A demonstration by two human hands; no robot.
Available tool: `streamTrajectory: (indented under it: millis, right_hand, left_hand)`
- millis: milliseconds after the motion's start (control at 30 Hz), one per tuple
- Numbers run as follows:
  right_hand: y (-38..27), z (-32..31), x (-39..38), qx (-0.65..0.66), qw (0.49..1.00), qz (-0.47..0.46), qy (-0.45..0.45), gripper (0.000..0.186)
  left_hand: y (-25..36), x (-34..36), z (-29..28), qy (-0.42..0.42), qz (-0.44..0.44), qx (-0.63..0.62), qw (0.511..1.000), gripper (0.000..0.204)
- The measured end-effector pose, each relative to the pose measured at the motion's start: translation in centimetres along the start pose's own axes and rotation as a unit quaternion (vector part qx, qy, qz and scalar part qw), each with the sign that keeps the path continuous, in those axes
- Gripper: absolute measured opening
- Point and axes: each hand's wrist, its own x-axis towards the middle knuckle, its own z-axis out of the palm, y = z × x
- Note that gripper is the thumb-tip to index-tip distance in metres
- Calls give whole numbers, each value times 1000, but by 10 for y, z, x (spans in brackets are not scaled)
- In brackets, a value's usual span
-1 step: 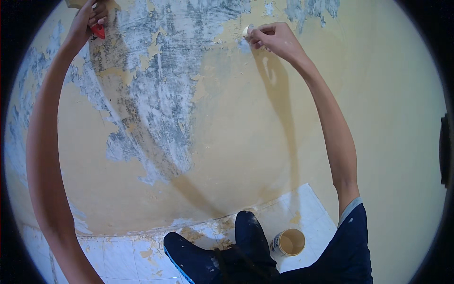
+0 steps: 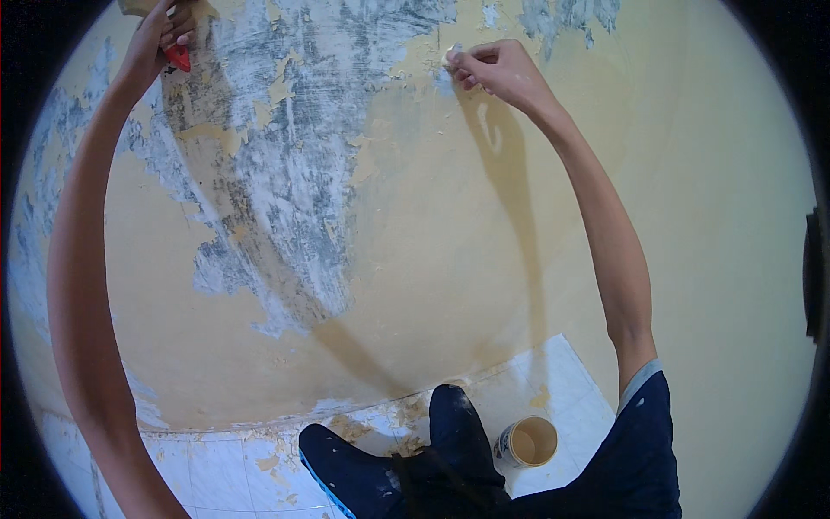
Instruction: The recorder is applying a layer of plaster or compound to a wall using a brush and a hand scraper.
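High on the left, my left hand (image 2: 170, 39) grips a scraper (image 2: 178, 57) with a red handle; part of it runs past the top of the view. My right hand (image 2: 506, 78) pinches a small pale piece (image 2: 449, 57), perhaps a paint flake, against the wall at upper centre right. The yellow wall paint (image 2: 432, 242) is peeled in large patches, showing a streaky grey and white layer (image 2: 294, 173), with loose flakes along its ragged edges.
Below, my dark-shod feet (image 2: 451, 432) stand on white tiles (image 2: 216, 471) scattered with paint flakes (image 2: 277, 467). A round container (image 2: 532, 441) sits right of my feet. A dark object (image 2: 811, 272) shows at the right rim.
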Motion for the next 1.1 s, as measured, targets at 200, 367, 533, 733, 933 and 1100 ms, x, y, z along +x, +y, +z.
streamTrajectory:
  millis: [200,367,533,733,933,1100]
  right_hand:
    - [3,16,10,-94,995,2,-43,39]
    - [10,20,14,-110,992,-13,60,39]
    - [13,22,12,-62,992,-85,65,35]
    - [7,22,-1,-12,993,-62,100,29]
    - [-5,18,4,38,992,64,103,28]
    - [-2,24,10,65,991,93,78,26]
  left_hand:
    - [-2,0,-1,6,4,14,1000,38]
    - [-3,-2,-5,-32,-4,15,999,35]
    - [-15,-9,6,120,67,81,987,46]
    - [-16,-4,-2,74,53,37,995,37]
    - [-17,-4,-7,59,62,39,996,39]
    - [-18,-4,-5,86,56,52,993,38]
